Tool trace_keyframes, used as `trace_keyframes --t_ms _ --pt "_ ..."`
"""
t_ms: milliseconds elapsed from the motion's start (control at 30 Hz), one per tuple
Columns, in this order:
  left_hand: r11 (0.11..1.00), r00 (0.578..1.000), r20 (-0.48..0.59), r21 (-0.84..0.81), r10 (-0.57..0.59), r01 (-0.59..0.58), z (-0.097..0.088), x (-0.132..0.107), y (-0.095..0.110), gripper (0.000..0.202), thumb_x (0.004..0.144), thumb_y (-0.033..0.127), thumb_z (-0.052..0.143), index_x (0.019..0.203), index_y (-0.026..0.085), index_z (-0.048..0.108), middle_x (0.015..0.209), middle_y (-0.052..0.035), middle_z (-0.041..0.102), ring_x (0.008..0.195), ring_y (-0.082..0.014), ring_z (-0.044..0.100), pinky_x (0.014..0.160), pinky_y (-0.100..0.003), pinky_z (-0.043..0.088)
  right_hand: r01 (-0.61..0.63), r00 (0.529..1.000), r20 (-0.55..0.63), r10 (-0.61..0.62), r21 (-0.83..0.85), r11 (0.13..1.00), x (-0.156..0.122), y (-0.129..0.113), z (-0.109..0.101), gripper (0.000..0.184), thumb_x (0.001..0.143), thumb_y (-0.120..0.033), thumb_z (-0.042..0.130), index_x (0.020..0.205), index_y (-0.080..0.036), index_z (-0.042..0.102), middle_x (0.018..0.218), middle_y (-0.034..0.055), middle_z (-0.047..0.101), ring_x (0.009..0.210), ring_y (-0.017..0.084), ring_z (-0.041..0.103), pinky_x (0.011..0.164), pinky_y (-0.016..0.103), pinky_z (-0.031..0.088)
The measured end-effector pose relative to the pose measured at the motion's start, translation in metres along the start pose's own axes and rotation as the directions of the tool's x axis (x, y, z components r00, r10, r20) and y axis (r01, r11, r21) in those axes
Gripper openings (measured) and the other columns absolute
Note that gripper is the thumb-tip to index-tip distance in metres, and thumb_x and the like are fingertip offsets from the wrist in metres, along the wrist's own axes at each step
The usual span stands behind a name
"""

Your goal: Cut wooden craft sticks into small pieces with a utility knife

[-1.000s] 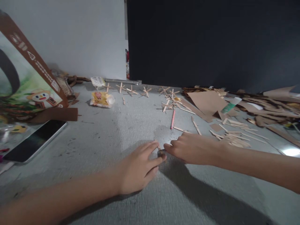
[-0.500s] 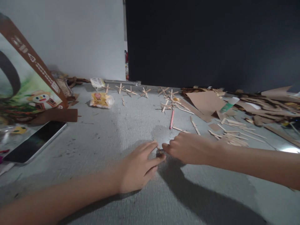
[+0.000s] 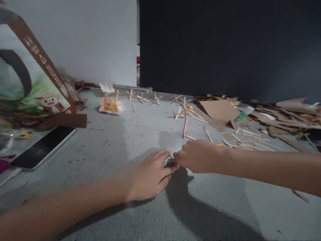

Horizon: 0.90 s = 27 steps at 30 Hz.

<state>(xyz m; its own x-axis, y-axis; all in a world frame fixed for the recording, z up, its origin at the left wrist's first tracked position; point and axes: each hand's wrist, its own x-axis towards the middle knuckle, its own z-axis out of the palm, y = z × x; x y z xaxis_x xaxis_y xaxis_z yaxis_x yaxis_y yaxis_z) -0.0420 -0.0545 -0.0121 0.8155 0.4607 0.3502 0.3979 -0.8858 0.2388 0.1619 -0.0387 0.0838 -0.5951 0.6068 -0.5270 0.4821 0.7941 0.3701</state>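
Left hand [image 3: 150, 176] held small stick [image 3: 172, 158] against table [image 3: 140, 134], parted fingertips at its ends, presumably to steady it. Right hand [image 3: 197, 156] curled close by; contents hidden, could not tell.

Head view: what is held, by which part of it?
The left hand holds the small stick near its ends; whether the right hand grips anything is hidden.

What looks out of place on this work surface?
One brown strip lies alone at the lower right, on the near side of the right forearm, oddly apart from the loose wooden sticks beyond it.
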Motion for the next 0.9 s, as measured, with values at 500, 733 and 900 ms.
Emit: trace_keyframes --t_ms 500,733,900 --pt "0.999 0.999 0.016 -0.013 -0.029 0.030 -0.001 -0.001 0.001 0.040 0.104 0.023 0.055 0.140 0.023 0.071 0.151 -0.0185 0.057 0.149 -0.0360 0.049 0.118 -0.057 0.049 -0.015 1.000 -0.021 0.016 0.036 0.999 -0.001 -0.007 -0.003 0.022 0.092 -0.003 0.063 0.100 -0.012 0.081 0.090 0.0152 0.082 0.076 0.026 0.079 0.056 0.030 0.040" --pt "0.999 1.000 -0.007 -0.049 -0.014 0.014 -0.002 0.000 0.002 0.039 0.103 0.021 0.053 0.138 0.021 0.070 0.148 -0.0207 0.058 0.147 -0.0368 0.051 0.118 -0.058 0.049 -0.035 0.989 -0.141 0.047 0.083 0.996 -0.006 -0.011 0.028 0.021 0.092 -0.002 0.062 0.101 -0.012 0.079 0.094 0.0129 0.080 0.070 0.022 0.075 0.054 0.030 0.041" --pt "0.999 1.000 -0.011 -0.048 -0.008 0.008 0.000 -0.001 0.001 0.038 0.104 0.022 0.052 0.138 0.019 0.071 0.147 -0.0215 0.059 0.149 -0.0374 0.049 0.116 -0.058 0.051 0.050 0.992 -0.120 -0.050 -0.001 0.999 -0.006 -0.008 0.038 0.018 0.089 -0.001 0.066 0.086 -0.014 0.078 0.088 0.0122 0.077 0.073 0.024 0.073 0.053 0.031 0.037"
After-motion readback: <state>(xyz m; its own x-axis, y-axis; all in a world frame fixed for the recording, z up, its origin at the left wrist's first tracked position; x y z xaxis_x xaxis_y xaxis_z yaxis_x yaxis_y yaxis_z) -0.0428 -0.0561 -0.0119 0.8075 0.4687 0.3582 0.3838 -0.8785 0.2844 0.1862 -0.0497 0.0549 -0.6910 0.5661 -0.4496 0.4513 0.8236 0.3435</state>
